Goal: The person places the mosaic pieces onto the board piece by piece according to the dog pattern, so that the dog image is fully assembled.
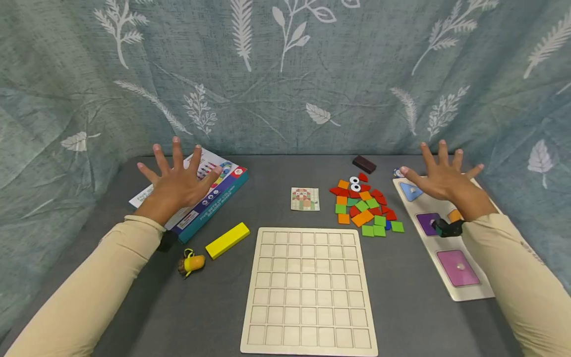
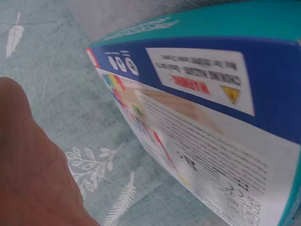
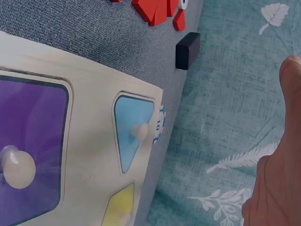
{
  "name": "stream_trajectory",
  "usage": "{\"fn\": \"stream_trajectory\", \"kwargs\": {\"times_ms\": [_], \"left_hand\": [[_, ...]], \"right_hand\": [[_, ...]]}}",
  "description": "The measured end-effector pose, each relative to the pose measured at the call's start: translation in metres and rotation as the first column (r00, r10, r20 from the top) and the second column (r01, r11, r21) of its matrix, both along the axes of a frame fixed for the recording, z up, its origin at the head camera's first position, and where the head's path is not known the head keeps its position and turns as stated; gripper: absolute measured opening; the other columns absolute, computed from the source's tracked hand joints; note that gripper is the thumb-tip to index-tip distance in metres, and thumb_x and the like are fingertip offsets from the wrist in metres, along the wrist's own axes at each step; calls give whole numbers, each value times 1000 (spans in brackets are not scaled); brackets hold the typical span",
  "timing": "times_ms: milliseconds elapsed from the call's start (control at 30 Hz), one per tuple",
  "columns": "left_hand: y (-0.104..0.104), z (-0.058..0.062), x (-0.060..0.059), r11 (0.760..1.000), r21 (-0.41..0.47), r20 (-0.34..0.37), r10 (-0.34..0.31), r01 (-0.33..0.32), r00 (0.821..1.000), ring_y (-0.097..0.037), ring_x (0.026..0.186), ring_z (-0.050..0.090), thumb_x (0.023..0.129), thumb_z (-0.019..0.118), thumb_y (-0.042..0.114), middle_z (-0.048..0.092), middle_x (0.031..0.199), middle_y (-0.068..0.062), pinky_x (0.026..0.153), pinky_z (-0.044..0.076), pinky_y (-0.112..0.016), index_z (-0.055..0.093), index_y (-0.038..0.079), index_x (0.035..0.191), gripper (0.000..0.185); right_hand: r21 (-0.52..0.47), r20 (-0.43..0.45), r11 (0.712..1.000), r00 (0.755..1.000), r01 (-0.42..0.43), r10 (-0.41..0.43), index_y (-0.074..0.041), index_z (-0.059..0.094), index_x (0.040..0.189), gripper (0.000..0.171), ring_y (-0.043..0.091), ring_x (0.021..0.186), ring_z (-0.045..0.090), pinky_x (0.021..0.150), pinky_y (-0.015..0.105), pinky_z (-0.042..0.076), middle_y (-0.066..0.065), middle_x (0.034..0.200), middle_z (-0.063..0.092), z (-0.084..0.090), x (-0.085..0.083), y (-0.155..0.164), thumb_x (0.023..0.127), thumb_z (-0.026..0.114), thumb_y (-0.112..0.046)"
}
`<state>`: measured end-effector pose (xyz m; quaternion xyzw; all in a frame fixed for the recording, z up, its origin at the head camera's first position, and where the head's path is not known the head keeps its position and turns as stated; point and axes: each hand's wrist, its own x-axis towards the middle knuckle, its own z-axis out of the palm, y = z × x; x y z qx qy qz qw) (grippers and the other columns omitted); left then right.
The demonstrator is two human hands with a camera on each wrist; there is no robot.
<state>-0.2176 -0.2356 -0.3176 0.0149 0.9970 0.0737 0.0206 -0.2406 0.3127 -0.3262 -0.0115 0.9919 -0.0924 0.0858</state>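
Teal-sided box: lies left of the grid board and farther back, its printed face up.
Left hand: above the teal-sided box, fingers spread wide, gripping nothing; the left wrist view shows space between them.
Peg puzzle: right of the grid board, with blue, purple and pink knobbed pieces; the right wrist view adds a yellow one.
Right hand: over the peg puzzle's far end, fingers fanned out and thumb stretched aside, gripping nothing.
Loose tiles: red, orange, green and a little blue, scattered beyond the grid board's far right corner, two googly eyes among them.
Pattern card: directly beyond the grid board, apart from it.
Yellow block: just left of the grid board's far left corner.
Small yellow toy: left of the grid board, past the yellow block.
Dark block: well beyond the grid board, slightly right.
Grey desk: under the grid board and everything around it.
Leaf-patterned cloth: hangs behind, farthest from the grid board.
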Motion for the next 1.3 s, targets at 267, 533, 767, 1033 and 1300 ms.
{"fn": "stream_trajectory", "kwargs": {"times_ms": [267,533,767,1033,1300], "left_hand": [[31,5,16,993,1,-29,-119,119,992,-42,134,-33,94,13,71,-25,156,-18,92,-25,-73,0,10,157,88],[50,-5,26,961,120,-60,-242,248,968,-37,142,-22,102,22,57,-12,159,-23,105,-16,-67,13,2,155,77],[58,-8,36,910,173,-35,-378,378,925,-41,145,3,107,28,38,7,159,-25,114,7,-58,30,-7,148,61],[66,-14,59,873,228,0,-442,430,897,-36,145,14,105,26,50,18,159,-19,113,19,-56,41,-2,146,68],[66,-21,94,824,258,-39,-512,504,858,-33,144,21,106,33,43,31,155,-15,111,27,-55,46,-3,142,60]], "right_hand": [[-231,-4,969,996,-84,86,-10,-13,154,86,56,131,-27,85,83,-18,28,152,-27,14,8,-10,98,24,-63],[-408,-163,895,979,-181,124,2,36,147,62,51,141,7,105,73,7,30,154,18,4,15,-29,104,38,-43],[-423,-251,880,961,-214,113,6,55,131,43,44,120,48,98,61,37,27,128,55,-10,17,-40,102,52,-26],[-424,-262,870,954,-250,146,6,63,121,32,36,98,59,81,50,51,23,116,64,-18,13,-59,99,58,-17],[-446,-251,848,949,-286,189,5,65,121,29,33,93,62,79,48,53,21,110,67,-18,10,-72,98,59,-13]]}}
